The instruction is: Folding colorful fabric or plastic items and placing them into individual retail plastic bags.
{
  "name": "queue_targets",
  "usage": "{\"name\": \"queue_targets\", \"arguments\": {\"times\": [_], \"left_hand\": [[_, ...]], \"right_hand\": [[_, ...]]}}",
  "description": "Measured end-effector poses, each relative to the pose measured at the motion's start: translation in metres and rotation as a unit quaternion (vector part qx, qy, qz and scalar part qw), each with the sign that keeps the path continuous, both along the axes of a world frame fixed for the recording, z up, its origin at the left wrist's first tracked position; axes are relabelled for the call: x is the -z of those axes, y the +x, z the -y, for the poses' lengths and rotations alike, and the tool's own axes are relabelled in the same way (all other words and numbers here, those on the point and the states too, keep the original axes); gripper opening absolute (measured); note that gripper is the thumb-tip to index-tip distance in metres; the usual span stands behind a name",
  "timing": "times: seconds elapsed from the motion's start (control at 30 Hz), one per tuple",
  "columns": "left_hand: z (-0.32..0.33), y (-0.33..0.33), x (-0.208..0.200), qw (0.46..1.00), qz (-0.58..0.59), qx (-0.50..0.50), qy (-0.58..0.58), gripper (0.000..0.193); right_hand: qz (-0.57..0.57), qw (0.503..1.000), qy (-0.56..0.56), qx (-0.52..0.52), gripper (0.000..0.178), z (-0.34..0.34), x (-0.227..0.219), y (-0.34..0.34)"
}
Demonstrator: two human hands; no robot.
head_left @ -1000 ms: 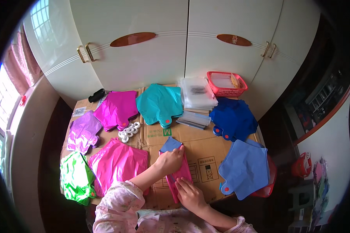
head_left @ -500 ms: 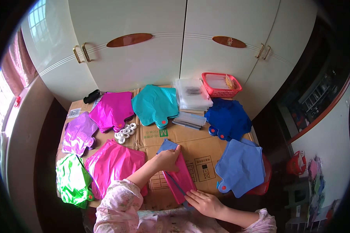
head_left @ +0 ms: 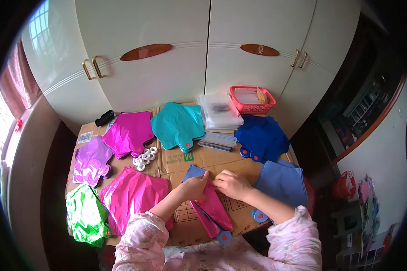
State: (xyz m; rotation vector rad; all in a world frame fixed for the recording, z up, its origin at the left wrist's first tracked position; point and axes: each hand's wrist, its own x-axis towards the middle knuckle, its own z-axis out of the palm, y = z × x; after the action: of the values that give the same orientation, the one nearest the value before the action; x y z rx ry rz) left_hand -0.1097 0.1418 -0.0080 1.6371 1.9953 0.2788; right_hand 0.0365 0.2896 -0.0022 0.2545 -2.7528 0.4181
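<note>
A folded pink and blue foil balloon (head_left: 216,208), flat and uninflated, lies on the cardboard in front of me. Its blue round tab (head_left: 224,237) with a red dot points toward me. My left hand (head_left: 194,187) grips its far part, thumb along the top near the blue corner. Opposite, my right hand (head_left: 232,184) has its fingers curled and pinched at the far right edge of the pink foil; the fingertips are partly hidden. Right of that hand is a stack of light blue foil balloons (head_left: 282,183), partly behind my forearm.
Foil balloon stacks ring the cardboard (head_left: 178,169): pink (head_left: 133,194), green (head_left: 86,214), purple (head_left: 92,160), magenta (head_left: 129,133), teal (head_left: 176,124) and dark blue (head_left: 262,135). White rings (head_left: 144,158), clear bags (head_left: 219,113), thin strips (head_left: 218,141) and a red basket (head_left: 253,107) stand farther back.
My right hand has moved from the near end of the folded balloon up to its far right edge. The near end has spread apart, showing the round tab. My left hand keeps its grip.
</note>
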Motion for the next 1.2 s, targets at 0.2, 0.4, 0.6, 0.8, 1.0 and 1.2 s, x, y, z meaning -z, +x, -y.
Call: {"name": "queue_targets", "arguments": {"times": [0.2,0.4,0.6,0.8,1.0,1.2], "left_hand": [[0.001,0.001,-0.001,1.0,0.0,-0.004,-0.005,0.11],[0.002,0.003,-0.002,1.0,-0.006,-0.012,0.001,0.107],[0.002,0.003,-0.001,1.0,-0.005,-0.022,-0.009,0.108],[0.002,0.004,-0.005,1.0,-0.009,-0.022,-0.011,0.109],[0.0,0.004,0.0,1.0,-0.019,-0.022,0.005,0.112],[-0.003,-0.006,-0.005,0.999,-0.031,-0.017,0.02,0.111]], "right_hand": [[0.024,1.0,0.014,-0.006,0.026,0.0,0.01,0.007],[0.125,0.992,0.008,0.017,0.05,0.008,-0.001,0.045],[0.238,0.971,0.02,0.027,0.079,0.018,-0.009,0.077],[0.226,0.974,0.013,-0.013,0.063,0.028,-0.02,0.091],[0.121,0.99,-0.022,-0.061,0.031,0.059,-0.013,0.102],[0.07,0.996,-0.01,0.055,0.012,0.095,0.007,0.082]]}}
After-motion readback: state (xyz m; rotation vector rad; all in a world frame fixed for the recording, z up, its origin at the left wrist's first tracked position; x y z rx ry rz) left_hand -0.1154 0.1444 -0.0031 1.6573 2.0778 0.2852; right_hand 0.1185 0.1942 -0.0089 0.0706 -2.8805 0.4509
